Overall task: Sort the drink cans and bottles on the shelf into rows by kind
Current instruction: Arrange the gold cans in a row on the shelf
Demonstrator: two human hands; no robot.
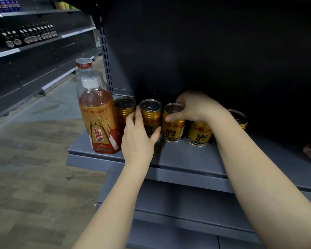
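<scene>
I see my left hand [138,135] curled around the second gold can [150,115] and my right hand [196,108] gripping the third can [172,126] by its top, in a row near the shelf's [187,159] front-left corner beside the orange bottle [97,115].

"RedBull 红牛" on the gold cans [172,128]; "东鹏特饮" on the orange bottle [99,121].
</scene>
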